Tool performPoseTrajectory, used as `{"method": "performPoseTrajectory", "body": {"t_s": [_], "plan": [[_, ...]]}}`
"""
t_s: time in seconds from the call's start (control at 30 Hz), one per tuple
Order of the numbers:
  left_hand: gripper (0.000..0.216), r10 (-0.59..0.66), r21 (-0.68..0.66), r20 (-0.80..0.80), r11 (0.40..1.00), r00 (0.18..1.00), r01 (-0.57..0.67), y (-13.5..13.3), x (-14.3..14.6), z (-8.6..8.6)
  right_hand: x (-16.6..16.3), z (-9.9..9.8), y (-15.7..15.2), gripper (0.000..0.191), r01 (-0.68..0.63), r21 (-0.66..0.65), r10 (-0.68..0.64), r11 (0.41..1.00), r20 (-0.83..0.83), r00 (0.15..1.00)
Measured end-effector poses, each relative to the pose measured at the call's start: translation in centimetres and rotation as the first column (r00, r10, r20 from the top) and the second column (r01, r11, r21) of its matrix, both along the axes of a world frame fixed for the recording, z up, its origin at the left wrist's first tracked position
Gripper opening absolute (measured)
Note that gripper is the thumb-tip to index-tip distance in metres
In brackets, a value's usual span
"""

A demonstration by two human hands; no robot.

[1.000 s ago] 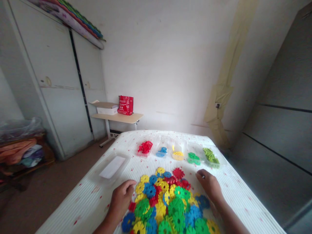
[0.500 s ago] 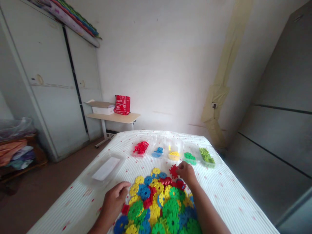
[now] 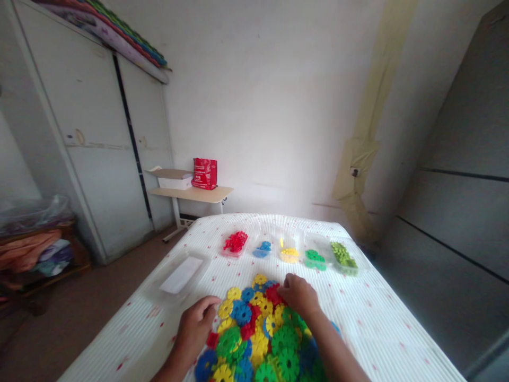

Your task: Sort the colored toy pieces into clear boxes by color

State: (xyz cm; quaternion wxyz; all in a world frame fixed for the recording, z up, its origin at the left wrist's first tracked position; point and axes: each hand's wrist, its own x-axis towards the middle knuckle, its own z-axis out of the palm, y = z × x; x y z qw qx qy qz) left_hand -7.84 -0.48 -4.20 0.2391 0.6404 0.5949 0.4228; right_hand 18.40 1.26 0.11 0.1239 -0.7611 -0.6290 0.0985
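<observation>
A heap of notched plastic discs (image 3: pixel 259 345) in yellow, blue, green and red lies on the table before me. My right hand (image 3: pixel 300 294) is over the far right of the heap, its fingers closed at the edge of a red notched disc (image 3: pixel 273 293). That disc lies low against its neighbours; the fingertips are partly hidden. My left hand (image 3: pixel 196 321) rests at the heap's left edge, beside the yellow discs (image 3: pixel 225 309). Its thumb and forefinger are apart with nothing visible between them.
Along the far side stand clear containers of red pieces (image 3: pixel 235 243), blue pieces (image 3: pixel 262 248), yellow pieces (image 3: pixel 289 253), green pieces (image 3: pixel 315 258) and light green pieces (image 3: pixel 344 255). A clear tray (image 3: pixel 202 261) holding white paper is at left. Behind, a small desk (image 3: pixel 214 195) carries a red bag (image 3: pixel 205 173).
My right hand has lowered the red disc from beyond the heap toward me, onto the heap's far part. My left hand stays by the left edge. The view has shifted slightly.
</observation>
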Motion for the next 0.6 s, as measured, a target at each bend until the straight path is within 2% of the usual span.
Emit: {"method": "performPoseTrajectory", "body": {"t_s": [0.17, 0.37, 0.6], "plan": [[0.027, -0.002, 0.011, -0.003, 1.000, 1.000, 0.002, 0.02, 0.06, -0.10, -0.44, 0.00, -0.09, 0.013, -0.020, -0.003, 0.020, 1.000, 0.019, 1.000], [0.028, 0.001, -0.006, 0.044, 1.000, 0.999, -0.001, -0.16, 0.16, 0.12, -0.36, 0.01, -0.03, 0.017, -0.046, 0.015, 0.047, 0.999, -0.050, 0.998], [0.029, -0.012, -0.002, 0.018, 1.000, 1.000, 0.012, -0.10, 0.11, -0.09, -0.28, 0.26, -0.22, 0.022, -0.108, -0.041, 0.107, 0.993, -0.027, 0.994]]}}
